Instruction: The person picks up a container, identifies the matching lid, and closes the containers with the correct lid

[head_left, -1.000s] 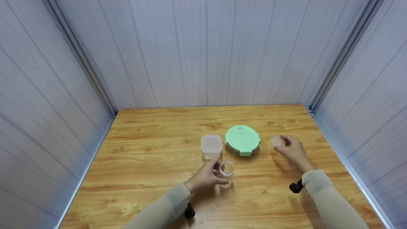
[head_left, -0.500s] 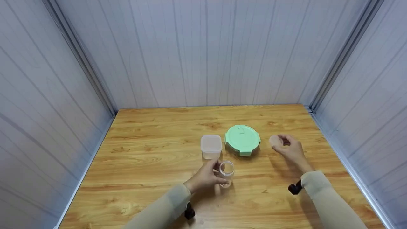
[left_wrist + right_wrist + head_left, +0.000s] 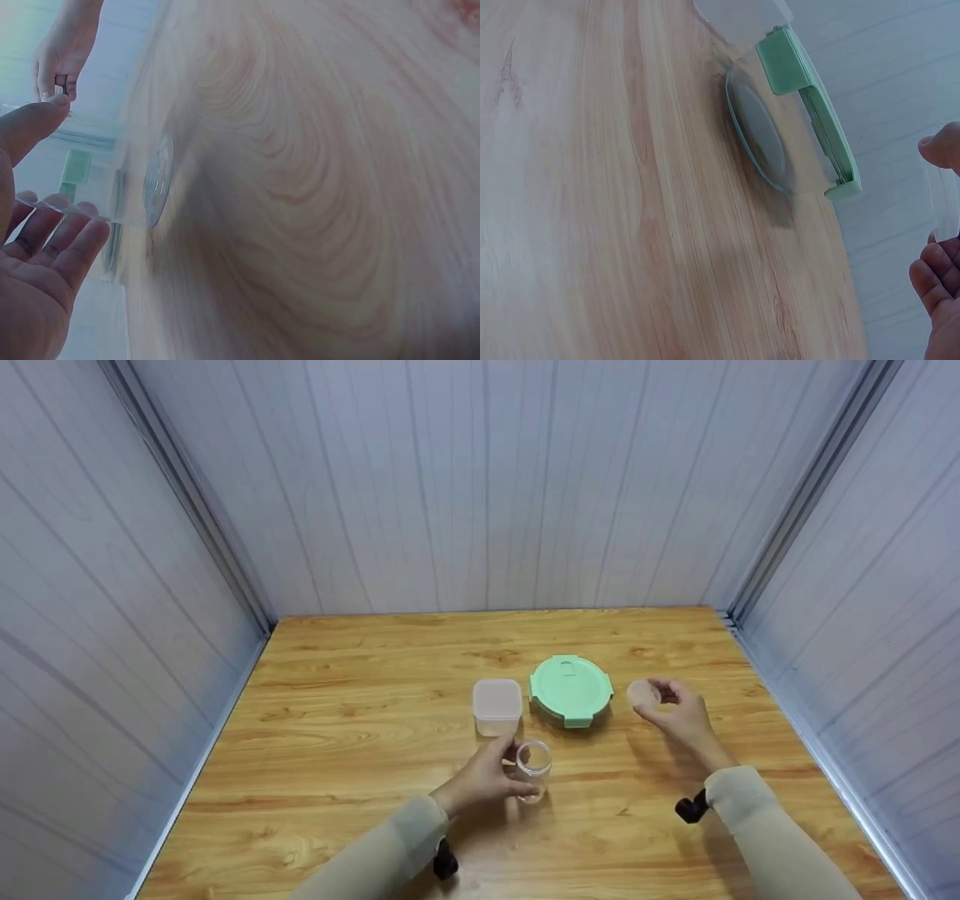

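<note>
My left hand [image 3: 481, 780] holds a clear round jar [image 3: 535, 772] by its side, thumb on one side and fingers on the other. The jar stands upright on the table, its mouth uncovered. In the left wrist view the jar's base [image 3: 159, 181] meets the wood. To the right, my right hand [image 3: 688, 723] pinches a translucent round lid [image 3: 643, 694] at its edge, raised above the table. Seen from the right wrist, the lid [image 3: 943, 199] is nearly edge-on between thumb and fingers. The lid and the jar are well apart.
A round glass container with a green clip lid [image 3: 571, 690] stands between the lid and a square translucent container [image 3: 498, 701]. That square one is just beyond my left fingers. Pale panel walls [image 3: 480, 495] enclose the wooden table [image 3: 337, 735] at back and sides.
My right hand has moved slightly left with the round lid, closer to the green-lidded container. My left hand and the jar have stayed in place.
</note>
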The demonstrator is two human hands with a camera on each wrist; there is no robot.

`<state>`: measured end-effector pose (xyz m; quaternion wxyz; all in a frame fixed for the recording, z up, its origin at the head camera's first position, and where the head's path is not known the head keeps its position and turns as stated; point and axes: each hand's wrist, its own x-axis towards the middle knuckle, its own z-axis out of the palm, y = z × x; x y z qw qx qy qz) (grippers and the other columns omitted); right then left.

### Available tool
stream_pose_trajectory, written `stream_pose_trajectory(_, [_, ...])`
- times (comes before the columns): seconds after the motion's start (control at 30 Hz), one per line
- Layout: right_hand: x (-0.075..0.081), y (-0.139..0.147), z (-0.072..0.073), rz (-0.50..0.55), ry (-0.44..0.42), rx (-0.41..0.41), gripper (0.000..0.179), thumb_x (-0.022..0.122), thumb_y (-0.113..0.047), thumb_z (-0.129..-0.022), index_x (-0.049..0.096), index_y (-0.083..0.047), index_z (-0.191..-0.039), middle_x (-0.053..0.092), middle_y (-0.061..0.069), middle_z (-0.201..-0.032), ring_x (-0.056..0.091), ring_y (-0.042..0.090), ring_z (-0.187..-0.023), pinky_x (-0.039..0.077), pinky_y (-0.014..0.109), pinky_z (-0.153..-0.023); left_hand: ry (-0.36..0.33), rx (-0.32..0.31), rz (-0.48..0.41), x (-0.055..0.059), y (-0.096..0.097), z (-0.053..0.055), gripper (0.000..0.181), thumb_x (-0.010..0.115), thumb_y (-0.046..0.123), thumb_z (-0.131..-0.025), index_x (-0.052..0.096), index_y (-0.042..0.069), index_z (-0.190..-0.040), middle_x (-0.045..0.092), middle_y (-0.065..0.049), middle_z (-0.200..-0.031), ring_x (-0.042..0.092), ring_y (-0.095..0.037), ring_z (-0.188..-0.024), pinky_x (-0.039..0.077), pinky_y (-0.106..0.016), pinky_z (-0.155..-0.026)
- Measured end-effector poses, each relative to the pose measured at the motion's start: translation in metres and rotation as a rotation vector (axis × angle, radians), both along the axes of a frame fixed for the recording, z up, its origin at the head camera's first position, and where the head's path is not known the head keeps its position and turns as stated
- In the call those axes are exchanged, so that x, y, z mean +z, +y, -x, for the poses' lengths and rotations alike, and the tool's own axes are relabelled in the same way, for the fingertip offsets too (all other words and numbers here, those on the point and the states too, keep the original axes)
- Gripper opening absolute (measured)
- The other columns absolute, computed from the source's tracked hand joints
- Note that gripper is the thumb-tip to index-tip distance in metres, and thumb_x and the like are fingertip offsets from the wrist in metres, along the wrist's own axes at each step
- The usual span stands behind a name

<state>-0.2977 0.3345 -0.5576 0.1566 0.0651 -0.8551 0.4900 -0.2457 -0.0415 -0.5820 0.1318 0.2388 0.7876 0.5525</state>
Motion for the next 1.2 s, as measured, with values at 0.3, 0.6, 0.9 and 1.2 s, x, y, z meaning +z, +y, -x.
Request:
stream_pose_trajectory(0.3, [-0.002, -0.008, -0.001, 0.023, 0.062, 0.026, 0.051, 0.091, 0.001, -0.083, 0.071, 0.009, -0.129, 0.072, 0.025, -0.117, 0.065, 0.017, -0.099, 0.048, 0.01, -0.086, -0.018, -0.008, -0.043, -0.002, 0.002, -0.003, 0.059, 0.093, 0.001, -0.083, 0.053, -0.008, -0.125, 0.06, -0.019, -0.125, 0.062, -0.017, -0.11, 0.061, -0.027, -0.098])
stream_pose_trajectory(0.6, [0.0, -0.018, -0.006, 0.009, 0.073, 0.029, 0.052, 0.088, 0.008, -0.083, 0.068, 0.013, -0.13, 0.069, 0.029, -0.121, 0.065, 0.04, -0.106, 0.049, 0.012, -0.088, -0.018, -0.013, -0.002, -0.001, 0.001, -0.003, 0.063, 0.095, 0.006, -0.081, 0.057, 0.0, -0.131, 0.062, -0.013, -0.128, 0.063, -0.018, -0.114, 0.058, -0.032, -0.103])
stream_pose_trajectory(0.9, [0.008, -0.027, -0.012, 0.036, 0.076, 0.061, 0.05, 0.089, 0.009, -0.082, 0.069, 0.013, -0.128, 0.07, 0.029, -0.119, 0.065, 0.03, -0.102, 0.049, 0.012, -0.088, -0.016, -0.036, 0.029, -0.006, -0.004, 0.001, 0.058, 0.094, 0.003, -0.08, 0.063, -0.003, -0.129, 0.07, -0.02, -0.131, 0.068, -0.026, -0.12, 0.059, -0.044, -0.107])
stream_pose_trajectory(1.2, [0.006, -0.035, -0.013, 0.046, 0.068, 0.128, 0.054, 0.094, 0.001, -0.081, 0.071, 0.011, -0.129, 0.072, 0.026, -0.117, 0.065, 0.015, -0.1, 0.051, 0.015, -0.088, 0.025, -0.053, 0.118, -0.014, -0.009, 0.007, 0.052, 0.095, 0.008, -0.078, 0.071, 0.001, -0.124, 0.074, 0.0, -0.113, 0.066, -0.011, -0.103, 0.06, -0.038, -0.098])
